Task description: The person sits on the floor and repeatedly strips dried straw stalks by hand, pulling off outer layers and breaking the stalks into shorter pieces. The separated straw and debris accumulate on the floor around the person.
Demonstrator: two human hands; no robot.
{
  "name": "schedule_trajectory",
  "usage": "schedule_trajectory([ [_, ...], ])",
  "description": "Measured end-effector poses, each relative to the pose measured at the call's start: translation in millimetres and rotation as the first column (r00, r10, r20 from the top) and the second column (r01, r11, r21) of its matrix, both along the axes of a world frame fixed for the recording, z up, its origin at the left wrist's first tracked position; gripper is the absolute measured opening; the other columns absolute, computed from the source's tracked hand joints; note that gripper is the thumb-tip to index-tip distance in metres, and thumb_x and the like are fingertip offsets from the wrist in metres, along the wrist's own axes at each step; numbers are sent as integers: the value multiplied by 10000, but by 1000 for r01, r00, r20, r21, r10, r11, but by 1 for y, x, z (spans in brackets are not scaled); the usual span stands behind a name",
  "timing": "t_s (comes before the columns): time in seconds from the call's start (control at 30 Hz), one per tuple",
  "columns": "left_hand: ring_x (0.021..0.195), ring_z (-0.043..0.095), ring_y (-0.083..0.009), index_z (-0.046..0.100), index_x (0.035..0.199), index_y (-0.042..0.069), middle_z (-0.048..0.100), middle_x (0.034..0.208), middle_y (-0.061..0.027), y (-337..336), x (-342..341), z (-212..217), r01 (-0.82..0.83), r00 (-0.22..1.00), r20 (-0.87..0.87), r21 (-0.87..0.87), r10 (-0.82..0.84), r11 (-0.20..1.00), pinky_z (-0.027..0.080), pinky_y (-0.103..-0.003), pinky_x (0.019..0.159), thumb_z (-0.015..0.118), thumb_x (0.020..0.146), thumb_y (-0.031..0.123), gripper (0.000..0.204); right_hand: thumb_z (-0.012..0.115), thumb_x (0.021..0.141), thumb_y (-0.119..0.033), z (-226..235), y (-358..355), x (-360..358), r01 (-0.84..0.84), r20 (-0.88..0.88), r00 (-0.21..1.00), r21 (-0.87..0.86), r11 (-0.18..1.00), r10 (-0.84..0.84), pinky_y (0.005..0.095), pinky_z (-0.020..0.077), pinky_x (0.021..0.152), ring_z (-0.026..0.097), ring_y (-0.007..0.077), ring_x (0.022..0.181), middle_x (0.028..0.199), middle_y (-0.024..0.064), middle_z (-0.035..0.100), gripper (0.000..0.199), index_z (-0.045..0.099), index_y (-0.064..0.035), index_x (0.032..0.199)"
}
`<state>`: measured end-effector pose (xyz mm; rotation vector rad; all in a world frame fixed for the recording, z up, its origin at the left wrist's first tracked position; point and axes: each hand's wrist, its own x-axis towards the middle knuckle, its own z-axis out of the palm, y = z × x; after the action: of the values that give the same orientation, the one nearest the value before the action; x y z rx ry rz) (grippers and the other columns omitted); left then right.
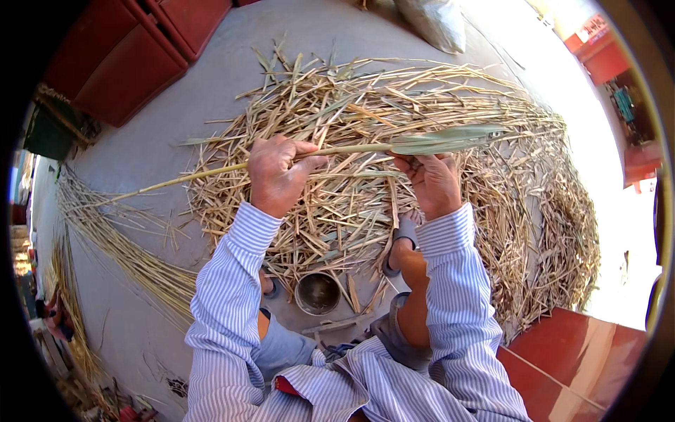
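A long, thin, yellowish reed stalk (348,149) runs nearly level in front of me, its thin bare end reaching far to the left. My left hand (275,174) is closed around the stalk, with thumb and forefinger stretched along it. At its right end fan out flat green leaves (446,140). My right hand (432,184) pinches the stalk from below, where these leaves begin; its fingertips are partly hidden. Beneath both hands spreads a wide heap of dry leaf strips and husks (330,225).
A round metal bowl (298,299) stands between my feet, beside a wooden piece. Long bare stalks (133,246) lie in a bundle on the left. Red box-like furniture (133,67) stands far left, a pale sack (439,24) at the back. Red tiles (555,344) are at lower right.
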<state>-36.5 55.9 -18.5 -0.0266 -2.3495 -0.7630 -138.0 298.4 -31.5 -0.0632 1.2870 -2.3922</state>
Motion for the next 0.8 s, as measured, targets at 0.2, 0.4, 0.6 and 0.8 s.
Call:
schedule_trajectory([
  [0.2, 766, 602, -82, 650, 934, 19, 684, 833, -44, -13, 2, 19, -4, 995, -66, 720, 75, 694, 467, -229, 666, 761, 834, 193, 229, 591, 940, -106, -15, 34, -23, 80, 92, 991, 169, 982, -96, 247, 597, 699, 702, 192, 848, 945, 128, 699, 153, 623, 23, 1014],
  [0.4, 786, 631, -181, 629, 1042, 1, 675, 855, -99, -57, 0, 25, -346, 935, 53, -77, 350, 935, 489, -331, 736, 680, 883, 358, 394, 588, 949, -122, -4, 46, -16, 45, 87, 994, 244, 969, -68, 262, 585, 734, 693, 205, 877, 990, 130, 692, 184, 571, 3, 1083],
  [0.6, 756, 598, -279, 695, 879, 25, 641, 730, -131, -40, 0, 14, 147, 918, 360, 79, -166, 986, 408, -394, 765, 669, 846, 392, 369, 593, 949, -120, 6, 42, -17, 83, 7, 996, 207, 975, -86, 251, 581, 715, 695, 201, 867, 999, 137, 693, 236, 547, 19, 1134],
  [0.8, 598, 534, -272, 710, 843, 53, 615, 659, -98, -26, 0, 5, 184, 920, 359, -47, -155, 982, 372, -375, 640, 699, 824, 315, 262, 611, 944, -145, 16, 47, -15, 132, 16, 991, 158, 979, -136, 279, 573, 745, 684, 201, 892, 1025, 126, 683, 227, 576, -7, 1121],
])
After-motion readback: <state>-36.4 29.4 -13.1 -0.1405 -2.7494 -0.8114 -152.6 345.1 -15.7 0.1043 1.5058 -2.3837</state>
